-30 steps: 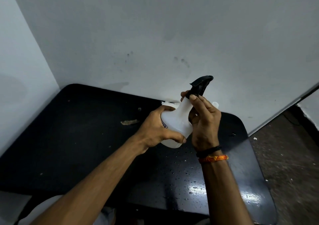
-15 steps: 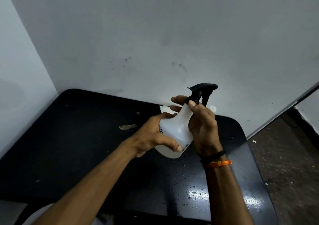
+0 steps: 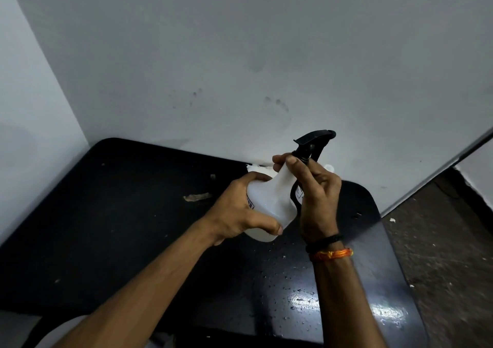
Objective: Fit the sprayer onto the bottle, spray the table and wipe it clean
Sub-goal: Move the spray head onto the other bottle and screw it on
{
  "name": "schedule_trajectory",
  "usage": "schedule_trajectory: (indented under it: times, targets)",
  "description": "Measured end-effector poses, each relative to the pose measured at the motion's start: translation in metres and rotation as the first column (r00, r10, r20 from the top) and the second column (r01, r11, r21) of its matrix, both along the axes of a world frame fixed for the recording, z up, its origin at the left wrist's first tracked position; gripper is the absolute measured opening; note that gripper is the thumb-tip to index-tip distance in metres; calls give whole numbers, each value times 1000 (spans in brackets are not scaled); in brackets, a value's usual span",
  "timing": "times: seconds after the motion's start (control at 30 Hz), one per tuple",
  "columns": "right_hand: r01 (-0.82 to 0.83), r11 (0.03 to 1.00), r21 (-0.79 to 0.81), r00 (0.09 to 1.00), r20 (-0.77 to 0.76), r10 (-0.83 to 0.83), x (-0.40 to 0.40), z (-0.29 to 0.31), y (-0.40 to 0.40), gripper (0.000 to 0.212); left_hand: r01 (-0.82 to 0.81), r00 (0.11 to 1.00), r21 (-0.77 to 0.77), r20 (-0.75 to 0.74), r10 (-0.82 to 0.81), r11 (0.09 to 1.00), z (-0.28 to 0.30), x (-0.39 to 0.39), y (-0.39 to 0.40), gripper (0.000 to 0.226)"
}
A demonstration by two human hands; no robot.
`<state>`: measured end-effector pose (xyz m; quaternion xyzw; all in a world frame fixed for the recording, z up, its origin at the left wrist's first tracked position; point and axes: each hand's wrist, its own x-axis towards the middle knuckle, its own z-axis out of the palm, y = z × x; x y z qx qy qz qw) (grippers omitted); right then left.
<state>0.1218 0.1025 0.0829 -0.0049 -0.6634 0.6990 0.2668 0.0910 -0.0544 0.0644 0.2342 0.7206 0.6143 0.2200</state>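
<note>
Left hand (image 3: 240,209): wrapped around the body of the translucent white plastic bottle (image 3: 274,201) — held tilted above the table.
Right hand (image 3: 317,195): fingers pinching the bottle's neck, just under the black plastic trigger sprayer (image 3: 313,142).
Glossy black table (image 3: 112,227): water droplets near the front right edge.

Bare forearms; black and orange thread bands (image 3: 329,249) on right wrist.

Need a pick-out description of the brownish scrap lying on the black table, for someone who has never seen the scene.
Start at the glossy black table set against the grey wall. Look at its far middle, left of the left hand holding the white translucent plastic bottle. The flat tan scrap lies there alone: long, ragged and pale brown, unlike the tiny water droplets nearer the viewer.
</note>
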Motion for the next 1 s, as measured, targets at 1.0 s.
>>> schedule_trajectory:
  times: [1.0]
  targets:
    - [321, 939, 128, 938, 95, -333, 3, 4, -21, 37, -255, 939, -101, -264, 221, 962, -14, -6, 1, 103]
